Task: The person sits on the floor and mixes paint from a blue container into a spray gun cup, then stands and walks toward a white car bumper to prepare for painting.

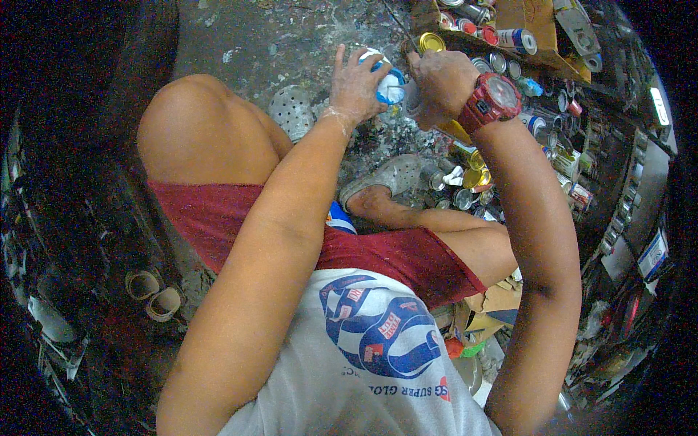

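My left hand [356, 87] is curled around a small round can [391, 90] with a blue rim and white material in its top. The can is near floor level, beyond my feet, and its lower part is hidden. Close on its right, my right hand [442, 83] is closed, with a red watch [493, 100] on the wrist. A thin dark rod [398, 23] runs up and away from the right hand's fingers. A greyish, blurred shape [413, 98] shows below those fingers, against the can's side. What the right hand grips is mostly hidden.
A cardboard box [534, 40] of cans stands at the far right. Several loose cans and lids, among them a gold can [431, 42], crowd the floor beside my right arm. My grey clogs [384, 176] rest on the paint-stained floor [240, 36]. Slippers [154, 294] lie at left.
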Action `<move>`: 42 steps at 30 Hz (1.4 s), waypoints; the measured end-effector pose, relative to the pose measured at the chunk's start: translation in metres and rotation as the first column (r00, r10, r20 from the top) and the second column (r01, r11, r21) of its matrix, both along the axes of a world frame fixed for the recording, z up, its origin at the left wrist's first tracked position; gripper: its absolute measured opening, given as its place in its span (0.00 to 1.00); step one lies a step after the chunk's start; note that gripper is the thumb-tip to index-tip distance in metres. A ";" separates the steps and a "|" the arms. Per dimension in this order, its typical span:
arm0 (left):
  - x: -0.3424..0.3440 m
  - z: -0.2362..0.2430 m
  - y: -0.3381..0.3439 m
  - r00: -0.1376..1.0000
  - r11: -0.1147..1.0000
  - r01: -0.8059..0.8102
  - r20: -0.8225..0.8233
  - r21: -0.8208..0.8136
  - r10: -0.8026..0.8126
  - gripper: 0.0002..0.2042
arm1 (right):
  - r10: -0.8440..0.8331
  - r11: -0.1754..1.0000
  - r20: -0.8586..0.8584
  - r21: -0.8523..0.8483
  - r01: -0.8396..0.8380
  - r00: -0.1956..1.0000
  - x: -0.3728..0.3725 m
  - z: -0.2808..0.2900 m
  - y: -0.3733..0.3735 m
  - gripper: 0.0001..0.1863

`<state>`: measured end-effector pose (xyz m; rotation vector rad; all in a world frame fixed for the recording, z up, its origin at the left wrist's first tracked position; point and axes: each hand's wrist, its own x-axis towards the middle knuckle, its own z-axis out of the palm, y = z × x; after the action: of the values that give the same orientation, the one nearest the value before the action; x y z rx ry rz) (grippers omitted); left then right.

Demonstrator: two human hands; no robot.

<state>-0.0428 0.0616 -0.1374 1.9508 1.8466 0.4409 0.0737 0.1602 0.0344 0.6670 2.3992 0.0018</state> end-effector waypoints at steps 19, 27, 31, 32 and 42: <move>0.001 -0.013 0.001 1.000 0.996 -0.006 -0.025 0.095 0.008 0.38 | -0.007 0.998 0.059 -0.060 0.010 0.998 -0.010 -0.001 0.001 0.44; 0.001 -0.009 0.001 1.000 0.995 -0.006 -0.022 0.098 0.008 0.40 | -0.077 0.995 -0.157 0.047 0.085 0.985 0.034 -0.035 0.002 0.53; 0.000 -0.005 0.000 1.000 0.995 -0.007 -0.026 0.101 0.010 0.41 | -0.188 0.982 -0.329 -0.051 0.181 0.925 0.068 -0.036 -0.008 0.58; 0.001 -0.004 0.001 0.999 0.994 -0.012 -0.029 0.104 0.015 0.41 | -0.216 0.976 -0.390 -0.069 0.206 0.895 0.074 -0.030 -0.015 0.56; 0.004 0.019 0.003 0.994 0.996 -0.016 -0.103 0.087 0.025 0.43 | -0.594 0.702 -0.735 -0.276 0.656 0.327 0.141 -0.091 -0.076 0.63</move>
<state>-0.0388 0.0646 -0.1184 2.0489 1.9429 0.4400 0.2152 0.0842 -0.0565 1.9740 2.7214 -0.6949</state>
